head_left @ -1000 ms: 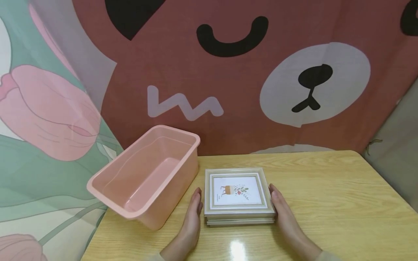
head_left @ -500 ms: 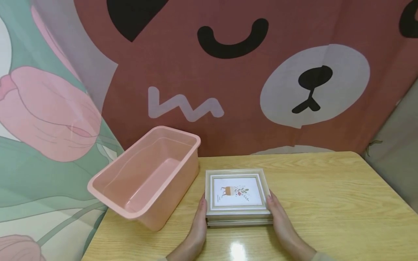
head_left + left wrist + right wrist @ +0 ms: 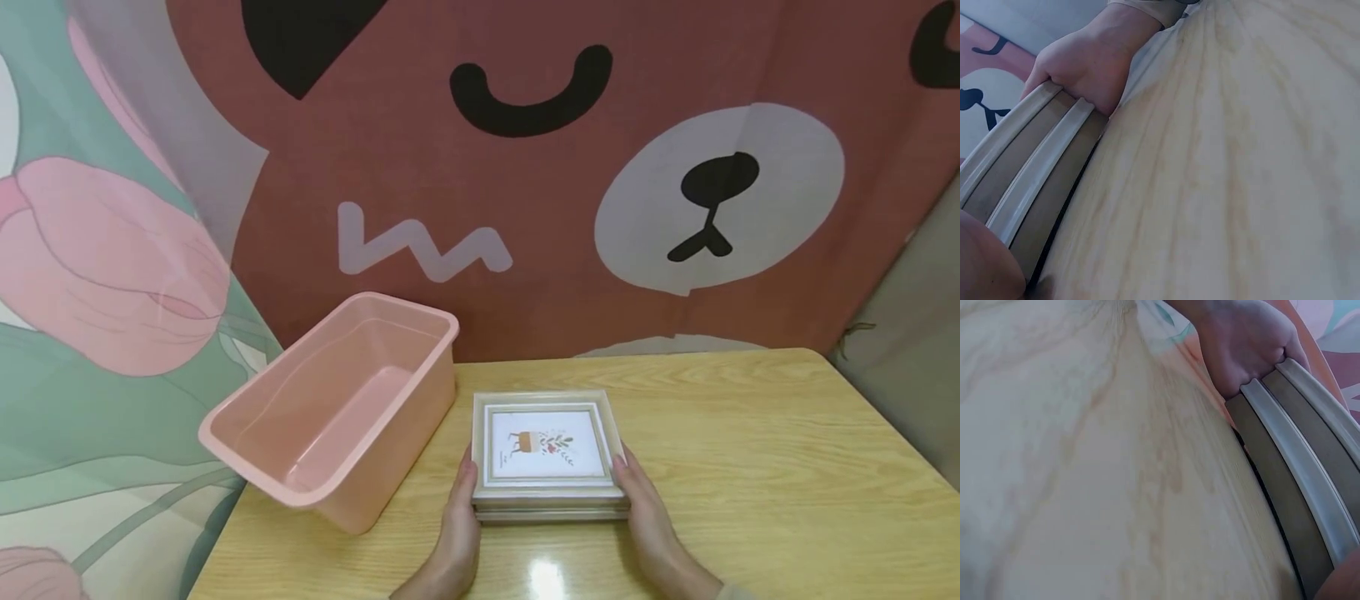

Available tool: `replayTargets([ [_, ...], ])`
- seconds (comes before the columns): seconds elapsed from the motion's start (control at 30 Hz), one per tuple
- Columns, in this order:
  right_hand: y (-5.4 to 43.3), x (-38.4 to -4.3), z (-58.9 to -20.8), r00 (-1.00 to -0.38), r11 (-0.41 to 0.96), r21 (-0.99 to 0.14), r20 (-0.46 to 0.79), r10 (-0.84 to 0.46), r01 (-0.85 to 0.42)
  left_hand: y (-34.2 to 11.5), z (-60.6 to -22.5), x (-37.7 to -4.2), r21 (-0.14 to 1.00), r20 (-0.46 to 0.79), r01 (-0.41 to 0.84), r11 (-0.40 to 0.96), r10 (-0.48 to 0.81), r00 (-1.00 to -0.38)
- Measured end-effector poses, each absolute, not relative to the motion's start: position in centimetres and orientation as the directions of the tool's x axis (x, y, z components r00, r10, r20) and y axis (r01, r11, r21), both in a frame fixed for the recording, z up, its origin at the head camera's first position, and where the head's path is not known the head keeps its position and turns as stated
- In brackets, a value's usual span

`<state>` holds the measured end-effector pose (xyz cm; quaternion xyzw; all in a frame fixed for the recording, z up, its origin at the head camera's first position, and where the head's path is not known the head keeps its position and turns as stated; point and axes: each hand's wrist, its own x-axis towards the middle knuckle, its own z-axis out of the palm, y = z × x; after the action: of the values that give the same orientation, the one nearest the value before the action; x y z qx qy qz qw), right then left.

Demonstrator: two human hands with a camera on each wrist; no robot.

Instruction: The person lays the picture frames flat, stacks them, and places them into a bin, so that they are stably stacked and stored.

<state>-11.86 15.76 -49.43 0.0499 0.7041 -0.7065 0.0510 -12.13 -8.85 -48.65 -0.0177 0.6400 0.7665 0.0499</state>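
Observation:
A stack of two picture frames [image 3: 551,442] with pale, silvery mouldings lies flat at the table's front middle. The upper one shows a print of a small animal with leaves and flowers. On its left side my left hand [image 3: 459,533] grips the stack, thumb along the edge. My right hand [image 3: 654,521] holds the opposite side the same way. In the left wrist view the layered frame sides [image 3: 1035,169] run between both hands, close to the tabletop. A dark line shows under the lower frame [image 3: 1285,500] in the right wrist view. The fingers beyond the frames are mostly hidden.
A pink plastic bin [image 3: 405,433] stands left of the frames, with nothing visible inside. The wood-grain table [image 3: 787,467] extends to the right. Behind it hangs a cloth [image 3: 540,292] printed with a large bear; a tulip print covers the left side.
Both hands have moved inward from beside the stack and now grip its two sides. The frames look squared up, one over the other. The bin has stayed in place.

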Motion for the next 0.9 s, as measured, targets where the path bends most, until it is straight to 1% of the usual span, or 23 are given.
replayTargets([
  [0.13,15.5,-11.7,-49.0,-0.99,-0.073,-0.987,-0.141,-0.011,0.141,-8.8,-48.3,-11.9,0.981,-0.079,-0.081,-0.175,0.019,-0.997],
  [0.3,15.5,-11.5,-47.8,-0.991,-0.164,-0.977,-0.135,-0.023,0.137,-8.8,-47.6,-11.8,0.981,-0.044,-0.047,-0.187,0.024,-0.999],
  [0.47,15.4,-11.7,-47.1,-0.996,-0.139,-0.986,-0.092,-0.024,0.094,-9.1,-47.1,-11.9,0.987,0.002,0.003,-0.162,-0.006,-1.0],
  [0.57,15.3,-11.6,-47.1,-0.998,-0.121,-0.991,-0.057,-0.028,0.06,-9.4,-46.9,-12.0,0.997,0.03,0.032,-0.076,-0.03,-0.999],
  [0.7,15.3,-11.7,-46.9,-1.0,-0.082,-0.997,-0.009,-0.026,0.011,-9.9,-46.3,-12.2,0.997,0.074,0.073,0.022,-0.029,-0.997],
  [0.9,15.4,-11.8,-45.9,-0.999,-0.075,-0.997,0.03,0.01,-0.031,-10.7,-45.6,-12.4,0.988,0.13,0.128,0.089,-0.022,-0.991],
])
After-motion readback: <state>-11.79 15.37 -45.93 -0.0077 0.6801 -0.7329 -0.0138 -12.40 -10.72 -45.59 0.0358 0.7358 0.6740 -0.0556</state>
